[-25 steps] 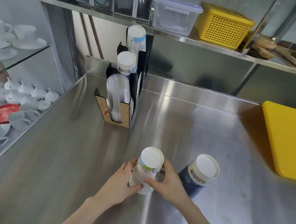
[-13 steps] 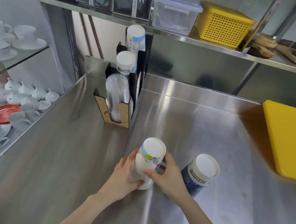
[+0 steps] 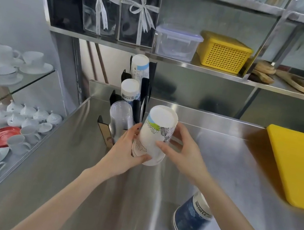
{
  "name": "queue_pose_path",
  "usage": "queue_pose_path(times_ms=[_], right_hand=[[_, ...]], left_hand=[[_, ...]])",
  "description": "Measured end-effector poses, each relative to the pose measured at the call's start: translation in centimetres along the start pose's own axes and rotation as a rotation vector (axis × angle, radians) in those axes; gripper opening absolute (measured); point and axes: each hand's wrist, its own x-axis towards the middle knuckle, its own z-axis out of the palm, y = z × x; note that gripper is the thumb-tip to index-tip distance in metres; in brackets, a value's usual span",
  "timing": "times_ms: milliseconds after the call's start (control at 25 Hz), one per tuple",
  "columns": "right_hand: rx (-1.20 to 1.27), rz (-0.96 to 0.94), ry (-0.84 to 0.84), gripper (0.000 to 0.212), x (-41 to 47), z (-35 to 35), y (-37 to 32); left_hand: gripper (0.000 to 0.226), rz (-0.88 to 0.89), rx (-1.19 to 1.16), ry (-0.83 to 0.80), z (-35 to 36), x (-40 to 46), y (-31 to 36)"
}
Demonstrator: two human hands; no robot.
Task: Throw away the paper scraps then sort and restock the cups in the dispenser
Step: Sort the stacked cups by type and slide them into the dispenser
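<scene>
Both hands hold an upside-down stack of white printed paper cups (image 3: 155, 133) above the steel counter (image 3: 79, 189). My left hand (image 3: 125, 150) grips its lower rim from the left, and my right hand (image 3: 182, 153) grips it from the right. Just behind stands the black cup dispenser (image 3: 143, 93), with a clear plastic cup stack (image 3: 119, 117) in front, a white-and-blue stack (image 3: 129, 90) in the middle and a taller white printed stack (image 3: 139, 67) at the back. A dark blue cup stack (image 3: 190, 218) stands upside down on the counter near my right forearm.
A yellow board (image 3: 298, 166) lies on the counter at right. The shelf above holds gift boxes (image 3: 120, 10), a clear tub (image 3: 176, 41) and a yellow basket (image 3: 222, 52). Glass shelves at left carry white cups, teapots and a red saucer (image 3: 4, 135).
The white cup stack has been lifted off the counter and carried up toward the dispenser in both hands. The view has shifted, leaving the dark blue stack lower in the frame.
</scene>
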Motion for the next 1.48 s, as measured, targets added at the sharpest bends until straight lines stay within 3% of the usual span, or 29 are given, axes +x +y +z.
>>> queue_pose_path(times_ms=[200,800,1200,1480], right_hand=[[-0.036,-0.095,0.021,0.054,4.1,-1.4,-3.3],[-0.157,-0.252,0.061,0.059,19.3,-0.5,-8.0],[-0.217,-0.26,0.092,0.062,28.5,0.8,-5.2],[-0.262,-0.168,0.034,0.061,30.5,2.2,-0.3]], left_hand=[[0.07,0.073,-0.004,0.067,-3.0,3.2,2.8],[0.075,0.14,0.091,0.224,-11.9,16.4,2.9],[0.072,0.095,0.084,0.218,-13.4,25.0,0.1],[0.065,0.017,0.205,0.112,-11.8,26.9,-2.9]])
